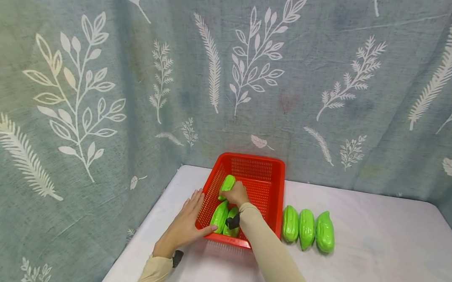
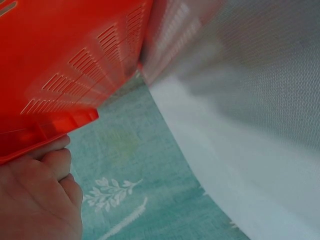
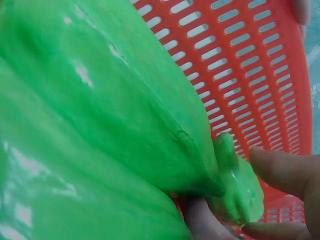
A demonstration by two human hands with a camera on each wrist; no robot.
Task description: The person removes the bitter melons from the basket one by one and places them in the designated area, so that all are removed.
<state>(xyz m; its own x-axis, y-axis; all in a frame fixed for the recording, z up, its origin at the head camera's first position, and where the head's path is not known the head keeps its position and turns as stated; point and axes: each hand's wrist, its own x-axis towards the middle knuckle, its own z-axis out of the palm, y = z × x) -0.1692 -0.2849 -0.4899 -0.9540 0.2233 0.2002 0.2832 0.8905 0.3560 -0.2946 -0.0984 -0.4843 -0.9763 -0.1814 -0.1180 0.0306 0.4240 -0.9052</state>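
Note:
A red slotted plastic basket (image 1: 277, 193) stands on the white table. Inside it, my right hand (image 1: 236, 195) holds a glossy green ridged fruit (image 1: 228, 183) near the left wall. In the right wrist view, the fingers (image 3: 285, 170) pinch this fruit (image 3: 240, 195). Two more green fruits, one on the left (image 1: 219, 215) and one beside it (image 1: 231, 225), lie in the near left corner, the second partly behind the right wrist. My left hand (image 1: 187, 221) rests on the basket's left rim with fingers extended, its thumb over the near corner.
To the right of the basket, three similar green fruits lie in a row: one by the wall (image 1: 290, 223), a middle one (image 1: 306, 229) and an outer one (image 1: 325, 232). A leaf-patterned curtain (image 1: 303, 98) hangs behind and left of the table (image 1: 388, 249).

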